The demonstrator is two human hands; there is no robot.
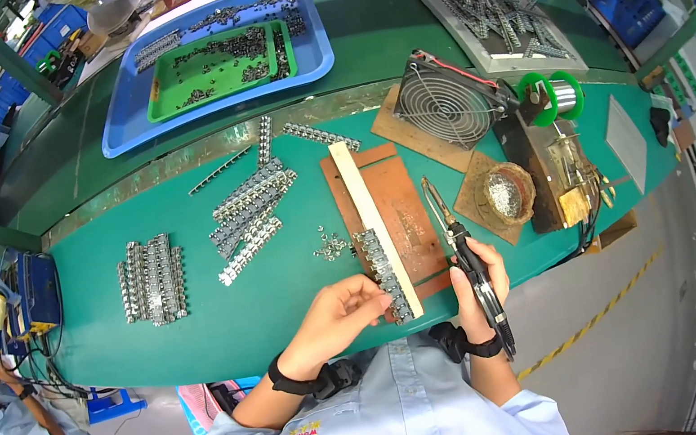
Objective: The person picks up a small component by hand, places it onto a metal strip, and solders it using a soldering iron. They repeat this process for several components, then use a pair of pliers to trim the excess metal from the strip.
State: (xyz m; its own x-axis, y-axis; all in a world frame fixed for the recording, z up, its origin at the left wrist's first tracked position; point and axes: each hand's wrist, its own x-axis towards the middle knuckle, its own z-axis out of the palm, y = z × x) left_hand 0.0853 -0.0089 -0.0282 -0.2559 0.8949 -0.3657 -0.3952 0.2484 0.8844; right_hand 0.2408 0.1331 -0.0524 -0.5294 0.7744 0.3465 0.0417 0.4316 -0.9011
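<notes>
The component strip (pixel 382 269) lies along the near part of a wooden bar (pixel 352 179), probably light, stiff and easily damaged (its edges look the safest hold); the left hand (pixel 335 318) has thumb and forefinger close together at its lower end, though I cannot tell whether they pinch it; the right hand (pixel 484 280) wraps its fingers round a soldering iron (pixel 458 236); beyond, a brown bowl (pixel 529 200) contains something silvery, a blue tray (pixel 125 130) carries small dark parts and a green tray (pixel 164 90) of more, and a grey tray (pixel 534 67) holds jumbled strips.

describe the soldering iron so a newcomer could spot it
On the green mat, find the brown board; by its right edge, the right hand holds the soldering iron. It is long, slim and mostly black, unlike the round brown cup nearby.
</notes>
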